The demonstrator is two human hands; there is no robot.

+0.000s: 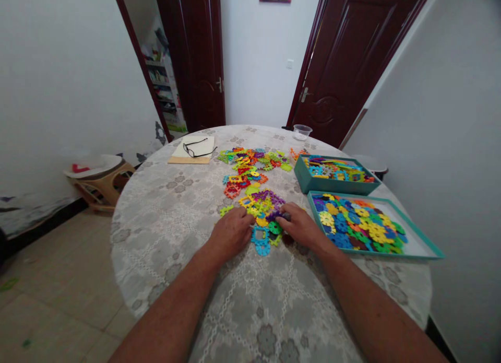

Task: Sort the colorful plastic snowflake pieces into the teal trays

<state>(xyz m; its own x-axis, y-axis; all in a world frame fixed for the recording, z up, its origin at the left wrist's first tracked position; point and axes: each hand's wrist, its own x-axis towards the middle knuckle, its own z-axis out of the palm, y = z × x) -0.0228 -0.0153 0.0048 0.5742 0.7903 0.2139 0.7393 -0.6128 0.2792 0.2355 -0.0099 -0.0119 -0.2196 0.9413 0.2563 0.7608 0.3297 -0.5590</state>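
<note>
Both of my hands rest on a round table [164, 232] covered with a patterned cloth. My left hand [230, 232] lies knuckles up with curled fingers at the near edge of a spread of colourful interlocking plastic pieces [254, 183]. My right hand [299, 227] pinches a dark purple piece [278, 215] between thumb and fingers. Between the two hands lie a blue piece [261, 242] and a green piece [274, 228].
Two teal trays stand to the right: the near tray [415, 243] and the far tray [305, 181], both holding several coloured pieces. Black glasses [198, 148] lie on a notebook [188, 156] at the far left. A clear cup [302, 131] is at the back. A stool [99, 183] stands on the floor at left.
</note>
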